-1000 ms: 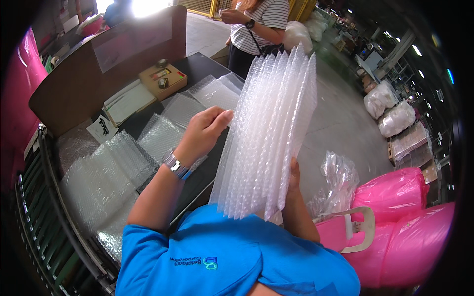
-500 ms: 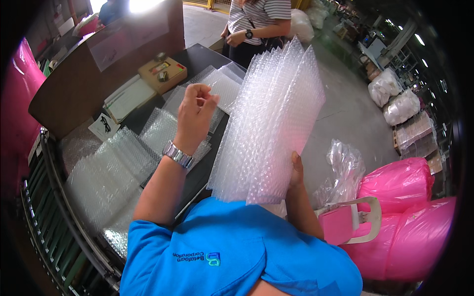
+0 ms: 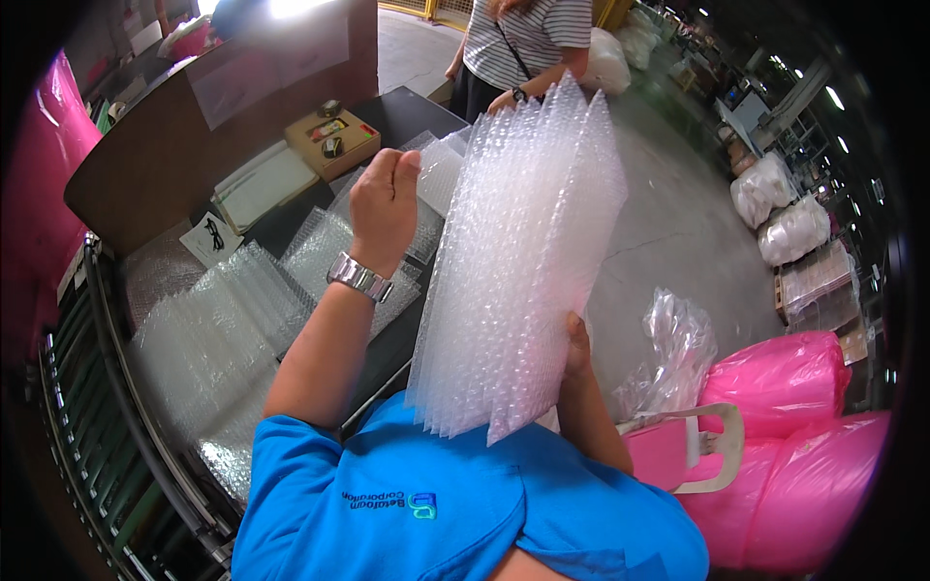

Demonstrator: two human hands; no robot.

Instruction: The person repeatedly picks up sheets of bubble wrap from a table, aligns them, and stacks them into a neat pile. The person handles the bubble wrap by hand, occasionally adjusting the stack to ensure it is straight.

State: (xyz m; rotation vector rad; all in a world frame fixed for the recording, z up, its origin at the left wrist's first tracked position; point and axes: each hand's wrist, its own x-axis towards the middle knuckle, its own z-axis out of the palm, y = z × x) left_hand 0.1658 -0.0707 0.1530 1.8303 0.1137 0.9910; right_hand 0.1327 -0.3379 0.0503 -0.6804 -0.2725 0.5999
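Warehouse floor, dark table [image 3: 291, 218] strewn with bubble-wrap sheets [image 3: 213, 329].
Stack of bubble-wrap bags [image 3: 518, 261] is held upright in front of the chest, long axis running up and slightly right. Right hand [image 3: 577, 351] grips its lower right edge; left hand [image 3: 385, 203] is closed in a loose fist beside the stack, contents unclear. Small cardboard box [image 3: 334, 142] holds tape rolls. Pink bags [image 3: 785, 455] lie on the right.

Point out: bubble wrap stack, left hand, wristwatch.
bubble wrap stack [image 3: 523, 261], head view, middle of the front sheet
left hand [image 3: 383, 198], head view, back of the fist
wristwatch [image 3: 360, 278], head view, metal band
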